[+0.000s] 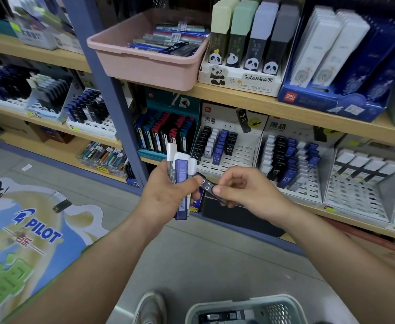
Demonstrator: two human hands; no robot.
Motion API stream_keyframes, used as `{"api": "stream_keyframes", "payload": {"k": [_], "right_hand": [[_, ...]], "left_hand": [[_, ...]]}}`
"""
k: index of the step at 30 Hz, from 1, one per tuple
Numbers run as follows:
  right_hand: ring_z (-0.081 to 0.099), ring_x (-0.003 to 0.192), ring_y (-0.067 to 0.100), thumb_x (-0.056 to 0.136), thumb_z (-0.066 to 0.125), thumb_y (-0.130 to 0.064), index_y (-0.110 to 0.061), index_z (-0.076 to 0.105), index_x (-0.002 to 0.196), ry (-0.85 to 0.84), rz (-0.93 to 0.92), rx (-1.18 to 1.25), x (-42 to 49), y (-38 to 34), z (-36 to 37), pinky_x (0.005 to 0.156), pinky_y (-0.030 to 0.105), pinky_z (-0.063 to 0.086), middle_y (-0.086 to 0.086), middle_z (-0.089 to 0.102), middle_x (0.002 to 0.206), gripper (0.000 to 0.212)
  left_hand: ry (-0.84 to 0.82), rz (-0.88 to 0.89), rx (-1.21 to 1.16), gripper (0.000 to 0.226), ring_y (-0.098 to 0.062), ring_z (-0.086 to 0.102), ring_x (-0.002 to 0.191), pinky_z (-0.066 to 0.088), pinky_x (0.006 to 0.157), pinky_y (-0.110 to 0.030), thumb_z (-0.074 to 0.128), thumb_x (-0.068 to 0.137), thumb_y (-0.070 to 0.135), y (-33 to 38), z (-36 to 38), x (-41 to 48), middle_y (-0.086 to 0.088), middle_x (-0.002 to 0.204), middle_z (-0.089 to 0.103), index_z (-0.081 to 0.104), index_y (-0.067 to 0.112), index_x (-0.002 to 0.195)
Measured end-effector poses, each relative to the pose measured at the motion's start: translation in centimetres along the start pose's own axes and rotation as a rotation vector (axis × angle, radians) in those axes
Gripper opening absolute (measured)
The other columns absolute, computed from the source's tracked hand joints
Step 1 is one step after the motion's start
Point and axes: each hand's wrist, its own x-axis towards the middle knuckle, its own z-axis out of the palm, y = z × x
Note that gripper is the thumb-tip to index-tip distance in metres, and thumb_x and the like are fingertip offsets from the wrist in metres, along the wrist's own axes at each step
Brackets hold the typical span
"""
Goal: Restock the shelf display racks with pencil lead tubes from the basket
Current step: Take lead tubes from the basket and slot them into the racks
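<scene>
In right hand (245, 190), one black tube (207, 186)

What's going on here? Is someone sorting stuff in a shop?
A person is restocking pencil leads in a stationery shop. Their left hand grips a bunch of tubes, and their right hand pinches a black tube marked 0.7 next to that bunch. Straight ahead, a shelf rack has rows of tubes and some empty slots. A grey basket with more stock sits low by their foot.
</scene>
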Motion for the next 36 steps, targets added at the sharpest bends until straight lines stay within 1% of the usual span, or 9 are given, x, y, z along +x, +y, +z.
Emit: {"api": "stream_keyframes", "payload": {"k": [3, 7, 9, 14, 17, 20, 23, 27, 36], "right_hand": [[0.067, 0.081, 0.025, 0.084, 0.075, -0.001, -0.015, 0.065, 0.103, -0.065, -0.018, 0.068, 0.0, 0.4, 0.6, 0.082, 0.048, 0.056, 0.016, 0.072, 0.093, 0.026], [0.065, 0.079, 0.028, 0.088, 0.069, 0.004, -0.027, 0.056, 0.128, -0.17, -0.045, 0.106, 0.1, 0.6, 0.6, 0.068, 0.039, 0.057, 0.013, 0.065, 0.096, 0.052], [0.07, 0.078, 0.026, 0.088, 0.069, 0.003, -0.026, 0.058, 0.126, -0.095, -0.035, 0.095, 0.4, 0.3, -0.2, 0.065, 0.036, 0.058, 0.009, 0.066, 0.095, 0.049], [0.072, 0.073, 0.022, 0.087, 0.073, -0.006, -0.021, 0.069, 0.105, 0.319, 0.0, -0.108, 3.2, 0.7, -3.8, 0.067, 0.037, 0.063, 0.005, 0.065, 0.107, 0.024], [0.069, 0.081, 0.016, 0.086, 0.076, -0.014, -0.02, 0.071, 0.099, 0.428, -0.027, -0.251, 6.3, 1.3, -5.8, 0.071, 0.032, 0.061, 0.0, 0.069, 0.097, 0.015], [0.067, 0.084, 0.013, 0.084, 0.078, -0.017, -0.019, 0.071, 0.095, 0.455, -0.075, -0.443, 9.1, 1.6, -6.7, 0.069, 0.02, 0.051, -0.001, 0.069, 0.09, 0.013], [0.064, 0.082, 0.014, 0.084, 0.078, -0.013, -0.017, 0.069, 0.092, 0.44, -0.078, -0.586, 11.0, 2.0, -6.8, 0.062, 0.013, 0.042, 0.0, 0.068, 0.088, 0.013], [0.062, 0.081, 0.017, 0.085, 0.076, -0.01, -0.016, 0.069, 0.092, 0.394, -0.026, -0.707, 12.4, 2.5, -6.6, 0.065, 0.021, 0.043, -0.006, 0.062, 0.081, 0.011], [0.063, 0.085, 0.022, 0.087, 0.074, -0.01, -0.016, 0.068, 0.092, 0.347, -0.059, -0.801, 12.2, 3.1, -7.0, 0.077, 0.031, 0.052, 0.003, 0.067, 0.091, 0.011]], "left_hand": [[-0.021, 0.004, 0.026, 0.021, -0.016, 0.066, 0.061, 0.054, 0.059, -0.023, 0.074, 0.088, 0.006, -0.3, 0.4, 0.0, -0.001, 0.071, 0.071, 0.059, 0.009, 0.102], [-0.036, 0.013, 0.066, 0.022, -0.017, 0.064, 0.061, 0.054, 0.06, -0.023, 0.073, 0.089, 0.008, -0.3, 0.4, 0.0, -0.006, 0.07, 0.07, 0.06, 0.007, 0.106], [-0.022, -0.005, 0.074, 0.019, -0.016, 0.063, 0.06, 0.052, 0.057, -0.022, 0.072, 0.09, 0.009, -0.5, 0.1, 0.2, -0.004, 0.065, 0.068, 0.061, 0.008, 0.105], [0.002, -0.071, 0.099, 0.021, -0.014, 0.067, 0.064, 0.055, 0.065, -0.028, 0.075, 0.089, 0.016, -1.2, -0.5, 0.3, -0.002, 0.071, 0.071, 0.061, 0.014, 0.105], [-0.008, -0.082, 0.115, 0.022, -0.013, 0.067, 0.064, 0.055, 0.065, -0.027, 0.075, 0.089, 0.018, -1.4, -0.5, 0.2, -0.004, 0.071, 0.072, 0.06, 0.015, 0.105], [-0.004, -0.099, 0.114, 0.024, -0.015, 0.068, 0.065, 0.06, 0.071, -0.032, 0.075, 0.088, 0.018, -1.5, -0.6, 0.2, -0.008, 0.079, 0.073, 0.06, 0.015, 0.107], [-0.012, -0.117, 0.094, 0.027, -0.015, 0.067, 0.064, 0.059, 0.067, -0.027, 0.075, 0.088, 0.015, -1.4, -0.6, 0.2, -0.007, 0.082, 0.071, 0.059, 0.013, 0.11], [-0.021, -0.141, 0.052, 0.03, -0.015, 0.066, 0.063, 0.057, 0.061, -0.023, 0.075, 0.088, 0.012, -1.2, -0.6, 0.1, -0.003, 0.081, 0.069, 0.059, 0.011, 0.112], [-0.03, -0.145, 0.019, 0.031, -0.014, 0.066, 0.064, 0.058, 0.06, -0.022, 0.074, 0.088, 0.011, -0.8, -0.9, -0.2, -0.006, 0.087, 0.071, 0.059, 0.012, 0.115]]}}
